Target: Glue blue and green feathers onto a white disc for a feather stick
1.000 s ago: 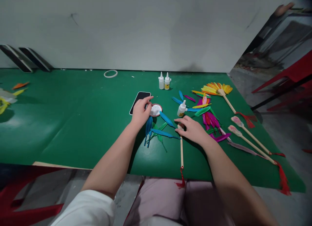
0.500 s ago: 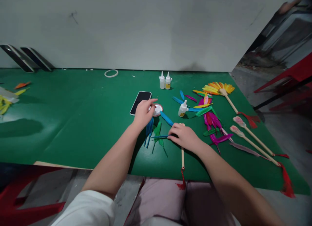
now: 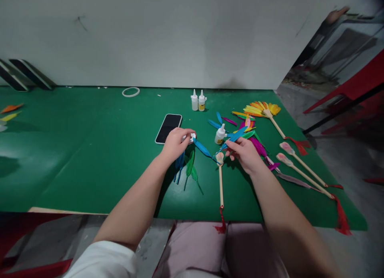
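Much tabletop [image 3: 90, 150] is stretching left of my left hand [image 3: 175, 143], whose grip I can't tell; my right hand [image 3: 244, 153] is pinching a blue feather [image 3: 237, 136] near the wooden stick [image 3: 221, 186], tassel [image 3: 221, 227] overhanging the edge [image 3: 186, 217]

Slim blue feather [image 3: 239, 135] is held up kinda slantwise. Pale wooden paddle-headed stick [image 3: 221, 184] points at the green worktop [image 3: 90, 150]'s near edge, red tassel [image 3: 221, 227] hanging over. Round white disc [image 3: 193, 137]: mostly covered.

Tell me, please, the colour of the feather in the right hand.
Blue: the long, slender feather in the right hand, shown in the head view.
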Tool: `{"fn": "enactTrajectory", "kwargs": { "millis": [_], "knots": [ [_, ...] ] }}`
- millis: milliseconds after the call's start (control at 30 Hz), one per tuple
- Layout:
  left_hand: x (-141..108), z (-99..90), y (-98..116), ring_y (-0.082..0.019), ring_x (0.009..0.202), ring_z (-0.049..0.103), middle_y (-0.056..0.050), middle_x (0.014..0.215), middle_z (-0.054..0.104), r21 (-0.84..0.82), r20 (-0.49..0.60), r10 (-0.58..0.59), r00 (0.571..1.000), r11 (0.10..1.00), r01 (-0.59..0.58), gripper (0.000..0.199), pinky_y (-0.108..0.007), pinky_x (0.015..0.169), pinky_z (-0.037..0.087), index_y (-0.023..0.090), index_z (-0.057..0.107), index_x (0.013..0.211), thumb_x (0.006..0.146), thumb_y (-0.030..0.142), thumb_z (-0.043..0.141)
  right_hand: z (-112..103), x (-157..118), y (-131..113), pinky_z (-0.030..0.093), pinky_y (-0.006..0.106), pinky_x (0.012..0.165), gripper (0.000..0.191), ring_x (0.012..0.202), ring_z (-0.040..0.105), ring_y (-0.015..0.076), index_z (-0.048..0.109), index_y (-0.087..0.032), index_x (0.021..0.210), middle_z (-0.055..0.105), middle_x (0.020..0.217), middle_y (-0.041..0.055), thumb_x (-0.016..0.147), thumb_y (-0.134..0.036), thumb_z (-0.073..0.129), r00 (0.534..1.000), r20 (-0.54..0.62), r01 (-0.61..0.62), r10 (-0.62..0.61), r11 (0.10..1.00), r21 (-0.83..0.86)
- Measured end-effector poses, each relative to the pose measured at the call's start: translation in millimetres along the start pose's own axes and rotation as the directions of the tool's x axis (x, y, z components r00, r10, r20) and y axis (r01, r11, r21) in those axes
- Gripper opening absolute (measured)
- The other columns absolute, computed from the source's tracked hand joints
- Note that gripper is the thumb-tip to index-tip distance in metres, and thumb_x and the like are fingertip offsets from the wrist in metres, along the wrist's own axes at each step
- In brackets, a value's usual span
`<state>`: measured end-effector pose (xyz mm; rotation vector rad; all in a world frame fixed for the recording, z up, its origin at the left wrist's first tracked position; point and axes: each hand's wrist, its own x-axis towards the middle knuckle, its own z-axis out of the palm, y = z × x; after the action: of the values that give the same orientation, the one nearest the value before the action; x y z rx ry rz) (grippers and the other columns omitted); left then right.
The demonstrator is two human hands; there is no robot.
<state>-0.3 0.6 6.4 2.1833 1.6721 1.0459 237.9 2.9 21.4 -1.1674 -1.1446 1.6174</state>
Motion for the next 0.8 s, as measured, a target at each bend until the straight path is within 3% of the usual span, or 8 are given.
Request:
{"fn": "enactTrajectory", "kwargs": {
  "millis": [233,367,500,600,667,800],
  "knots": [
    [0.1,0.0,1.4,-0.018,0.083,0.057,-0.004,0.089,0.069,-0.024,0.011,0.033,0.999,0.999,-0.033,0.025,-0.034,0.079,0.044,0.019,0.066,0.096,0.082,0.019,0.046,0.0,0.4,2.7,0.039,0.017,0.038,0.031,0.049,0.056,0.009,0.059,-0.014,0.067,0.063,0.061,0.0017,0.06,-0.04,0.074,1.0,-0.006,-0.001,0.0,0.998,-0.069],
    [-4.1,0.9,18.6,-0.018,0.086,0.058,-0.005,0.09,0.067,-0.255,0.046,0.008,0.999,0.967,0.004,0.027,-0.033,0.08,0.044,0.019,0.064,0.105,0.083,0.029,0.051,0.0,-3.8,1.7,0.041,0.019,0.043,0.032,0.051,0.058,0.0106,0.059,-0.014,0.065,0.065,0.061,0.0041,0.068,-0.045,0.067,0.994,0.113,0.039,-0.014,0.973,-0.226],
    [-11.8,7.9,39.5,-0.017,0.082,0.059,-0.006,0.089,0.064,-0.589,0.291,-0.033,0.956,0.781,0.206,0.041,-0.03,0.074,0.045,0.02,0.056,0.119,0.081,0.035,0.056,2.9,-10.1,-0.1,0.041,0.021,0.048,0.03,0.053,0.055,0.0105,0.06,-0.014,0.067,0.062,0.059,0.0012,0.072,-0.043,0.063,0.934,0.356,0.126,0.029,0.905,-0.405],
    [-15.2,12.7,48.3,-0.013,0.075,0.058,-0.004,0.084,0.062,-0.702,0.44,0.008,0.898,0.627,0.338,0.055,-0.028,0.072,0.045,0.02,0.047,0.127,0.075,0.029,0.063,6.4,-13.4,-1.0,0.038,0.021,0.048,0.028,0.051,0.051,0.0091,0.059,-0.015,0.065,0.061,0.059,-0.0001,0.074,-0.041,0.061,0.879,0.468,0.166,0.087,0.866,-0.472],
    [-16.1,13.8,51.4,-0.012,0.07,0.056,-0.002,0.079,0.061,-0.722,0.482,0.013,0.876,0.572,0.389,0.064,-0.025,0.068,0.044,0.021,0.043,0.131,0.072,0.024,0.066,8.3,-14.5,-1.1,0.037,0.021,0.049,0.028,0.051,0.051,0.0089,0.058,-0.015,0.063,0.061,0.058,-0.0004,0.074,-0.04,0.061,0.858,0.502,0.177,0.108,0.856,-0.486],
    [-16.6,14.5,54.2,-0.01,0.067,0.053,0.001,0.074,0.056,-0.742,0.461,-0.045,0.886,0.529,0.413,0.068,-0.022,0.064,0.043,0.024,0.041,0.131,0.069,0.019,0.068,10.3,-14.4,-0.1,0.038,0.021,0.05,0.028,0.053,0.052,0.0095,0.057,-0.015,0.062,0.061,0.058,0.0001,0.074,-0.04,0.061,0.852,0.513,0.187,0.109,0.851,-0.491]
  ]
}}
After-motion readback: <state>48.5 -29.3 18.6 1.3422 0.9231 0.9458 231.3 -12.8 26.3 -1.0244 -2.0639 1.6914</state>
